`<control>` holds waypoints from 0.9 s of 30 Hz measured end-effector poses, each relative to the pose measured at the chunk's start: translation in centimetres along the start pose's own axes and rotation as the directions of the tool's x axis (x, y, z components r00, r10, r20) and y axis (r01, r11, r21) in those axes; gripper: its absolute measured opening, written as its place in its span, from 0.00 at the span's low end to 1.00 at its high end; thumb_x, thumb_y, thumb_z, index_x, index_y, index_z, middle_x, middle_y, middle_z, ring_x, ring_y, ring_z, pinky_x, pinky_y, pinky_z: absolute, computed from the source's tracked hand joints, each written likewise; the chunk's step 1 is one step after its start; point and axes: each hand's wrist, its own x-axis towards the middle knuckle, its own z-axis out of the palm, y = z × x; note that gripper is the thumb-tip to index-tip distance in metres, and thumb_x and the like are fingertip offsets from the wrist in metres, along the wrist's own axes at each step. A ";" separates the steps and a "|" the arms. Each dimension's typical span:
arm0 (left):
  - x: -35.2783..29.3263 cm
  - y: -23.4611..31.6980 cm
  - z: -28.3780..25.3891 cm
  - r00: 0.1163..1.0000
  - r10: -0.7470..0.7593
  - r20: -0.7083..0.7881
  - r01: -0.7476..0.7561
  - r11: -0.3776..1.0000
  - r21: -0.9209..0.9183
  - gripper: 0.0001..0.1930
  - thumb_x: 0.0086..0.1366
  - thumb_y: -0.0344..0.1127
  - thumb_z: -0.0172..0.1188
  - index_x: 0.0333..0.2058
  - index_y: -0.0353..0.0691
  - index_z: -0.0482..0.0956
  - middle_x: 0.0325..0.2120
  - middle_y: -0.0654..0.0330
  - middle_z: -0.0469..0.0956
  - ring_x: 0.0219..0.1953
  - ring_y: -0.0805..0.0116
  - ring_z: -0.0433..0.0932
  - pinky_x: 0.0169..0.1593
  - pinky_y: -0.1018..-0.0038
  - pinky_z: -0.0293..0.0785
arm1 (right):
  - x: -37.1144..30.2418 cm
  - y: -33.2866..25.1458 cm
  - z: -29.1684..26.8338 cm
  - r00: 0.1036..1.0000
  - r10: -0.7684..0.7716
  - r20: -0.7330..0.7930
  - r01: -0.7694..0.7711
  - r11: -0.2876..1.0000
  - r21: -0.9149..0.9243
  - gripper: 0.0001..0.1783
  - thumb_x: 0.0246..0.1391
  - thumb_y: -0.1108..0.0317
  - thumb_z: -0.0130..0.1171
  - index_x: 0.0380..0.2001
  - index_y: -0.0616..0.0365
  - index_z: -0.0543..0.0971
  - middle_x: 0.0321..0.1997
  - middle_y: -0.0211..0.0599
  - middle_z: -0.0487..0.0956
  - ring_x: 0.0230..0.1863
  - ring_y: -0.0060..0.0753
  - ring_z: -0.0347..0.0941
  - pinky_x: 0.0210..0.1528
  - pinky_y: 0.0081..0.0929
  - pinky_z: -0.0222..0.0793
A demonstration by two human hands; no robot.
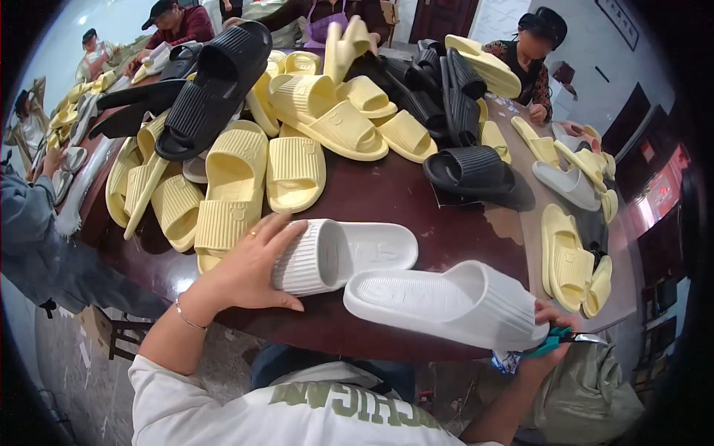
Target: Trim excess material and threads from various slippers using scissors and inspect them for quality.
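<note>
A worker seated at a dark, glossy surface [416, 201] handles a pair of white slide sandals amid a heap of unsorted footwear. The left hand [249, 267], fingers spread wide, rests on the ribbed strap of one white sandal [349, 253] lying on the surface just in front of the worker. The right hand [547, 338] is closed around teal-handled snips [561, 338] and also steadies the strap end of the second white sandal [446, 305], which is lifted at the near edge of the surface, sole side partly turned up. Judging by the layout, the work appears to be at an early or middle stage: only this white pair is in hand, while a large pile of pale yellow sandals [297, 141] and several black sandals [216, 82] fills the far half of the surface, and smaller groups of yellow sandals [569, 260] and a white one lie along the right edge, possibly already dealt with, though that cannot be told for certain. No bin, box or tray is visible on the surface; a grey-green sack [595, 394] sits low at the worker's right, its contents hidden. Other people sit around the far side, their hands near their own piles.
</note>
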 end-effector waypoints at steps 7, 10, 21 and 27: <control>-0.4 -0.7 1.1 0.972 0.172 0.160 -0.124 0.954 -0.274 0.53 0.34 0.47 0.72 0.59 0.37 0.53 0.56 0.47 0.57 0.59 0.49 0.56 0.60 0.61 0.54 | 1.5 -0.3 1.0 0.976 -0.135 0.174 0.130 0.991 0.038 0.10 0.57 0.59 0.43 0.33 0.52 0.58 0.27 0.43 0.72 0.41 0.44 0.67 0.52 0.44 0.57; 0.0 -1.3 1.1 0.977 0.168 0.131 -0.126 0.952 -0.278 0.54 0.33 0.47 0.73 0.59 0.36 0.54 0.56 0.46 0.57 0.59 0.49 0.57 0.60 0.62 0.54 | 1.5 -1.0 0.3 0.976 -0.113 0.185 0.118 0.993 -0.017 0.10 0.56 0.61 0.46 0.32 0.51 0.58 0.26 0.43 0.73 0.41 0.44 0.67 0.51 0.44 0.58; 0.3 -2.3 1.9 0.951 0.301 0.076 -0.266 0.915 -0.303 0.51 0.36 0.53 0.70 0.58 0.37 0.57 0.55 0.46 0.58 0.57 0.48 0.58 0.58 0.60 0.55 | -1.9 3.0 7.9 0.878 -0.098 0.468 0.079 0.995 0.061 0.27 0.42 0.65 0.66 0.33 0.51 0.56 0.31 0.40 0.77 0.47 0.46 0.68 0.53 0.41 0.60; -0.1 -2.3 2.1 0.964 0.262 0.043 -0.244 0.940 -0.240 0.50 0.38 0.53 0.69 0.59 0.41 0.56 0.56 0.47 0.58 0.57 0.48 0.59 0.57 0.58 0.55 | -3.8 4.3 9.2 0.925 0.045 0.378 -0.030 0.999 -0.045 0.24 0.41 0.70 0.64 0.34 0.52 0.58 0.35 0.43 0.75 0.49 0.46 0.67 0.60 0.44 0.52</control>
